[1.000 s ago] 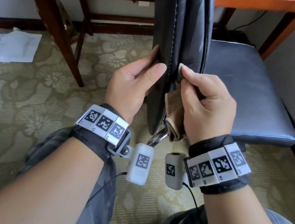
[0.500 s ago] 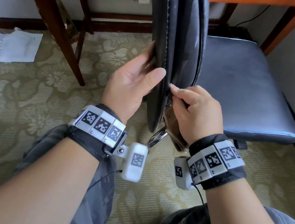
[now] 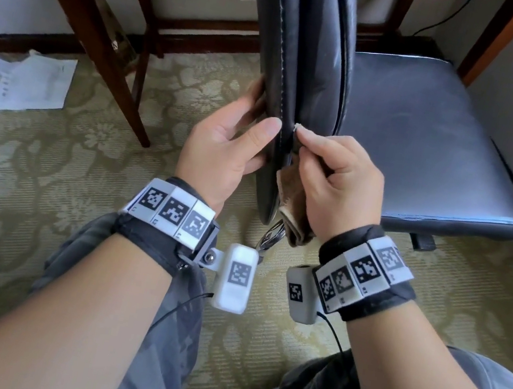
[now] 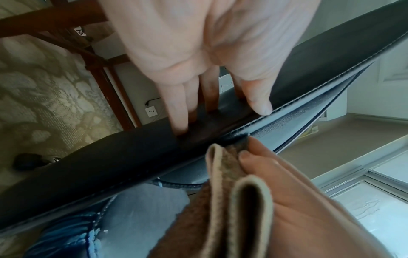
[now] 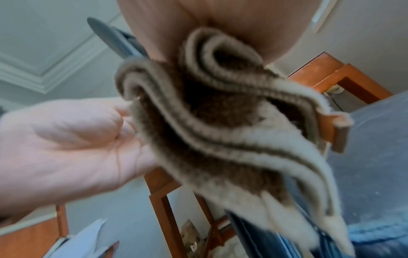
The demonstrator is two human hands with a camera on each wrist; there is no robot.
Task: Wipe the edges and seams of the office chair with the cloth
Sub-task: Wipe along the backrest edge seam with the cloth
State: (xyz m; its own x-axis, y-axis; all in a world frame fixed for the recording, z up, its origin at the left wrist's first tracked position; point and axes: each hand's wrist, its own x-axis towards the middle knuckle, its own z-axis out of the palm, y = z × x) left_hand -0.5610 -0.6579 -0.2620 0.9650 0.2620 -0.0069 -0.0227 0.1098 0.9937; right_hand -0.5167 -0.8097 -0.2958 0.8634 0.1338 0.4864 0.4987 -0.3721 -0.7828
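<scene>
The black leather chair backrest (image 3: 292, 63) stands edge-on in front of me, with its white-stitched seam (image 4: 309, 94) facing me. The blue-black seat (image 3: 429, 139) lies to its right. My left hand (image 3: 261, 123) grips the backrest's edge, thumb on the near face beside the seam and fingers (image 4: 178, 111) behind. My right hand (image 3: 312, 142) pinches a folded brown and beige cloth (image 3: 291, 200) and presses its tip into the seam, level with the left thumb. The rest of the cloth (image 5: 220, 131) hangs in folds below the palm.
A dark wooden desk leg (image 3: 116, 66) stands to the left, with an orange-brown one (image 3: 491, 40) at the back right. White paper (image 3: 17, 83) lies on the patterned carpet. A wall runs close along the seat's right side. A chrome bracket (image 3: 270, 234) sits under the backrest.
My right hand slid the cloth down the seam below the left thumb, then back up level with it. The left hand kept its grip on the backrest edge.
</scene>
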